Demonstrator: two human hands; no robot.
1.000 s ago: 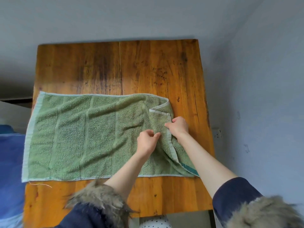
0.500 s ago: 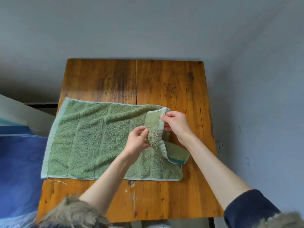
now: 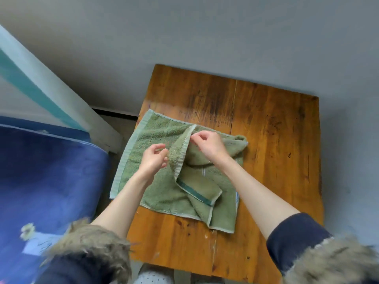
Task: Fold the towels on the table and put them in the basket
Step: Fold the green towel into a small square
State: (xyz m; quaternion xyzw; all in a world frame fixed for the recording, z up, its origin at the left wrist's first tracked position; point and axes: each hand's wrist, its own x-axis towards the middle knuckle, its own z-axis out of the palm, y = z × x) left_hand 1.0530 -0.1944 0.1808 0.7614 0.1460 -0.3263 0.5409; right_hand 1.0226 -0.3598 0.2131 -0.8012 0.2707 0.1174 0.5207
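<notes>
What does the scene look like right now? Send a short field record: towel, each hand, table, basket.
towel: green towel, partly folded, its right end lifted over toward the left, the rest lying on the table
left hand: left hand pinches the lifted hem near its middle
right hand: right hand pinches the same hem near its far end
table: wooden table, the towel on its left half
basket: not in view
fold state: unfinished, flap not yet laid flat
</notes>
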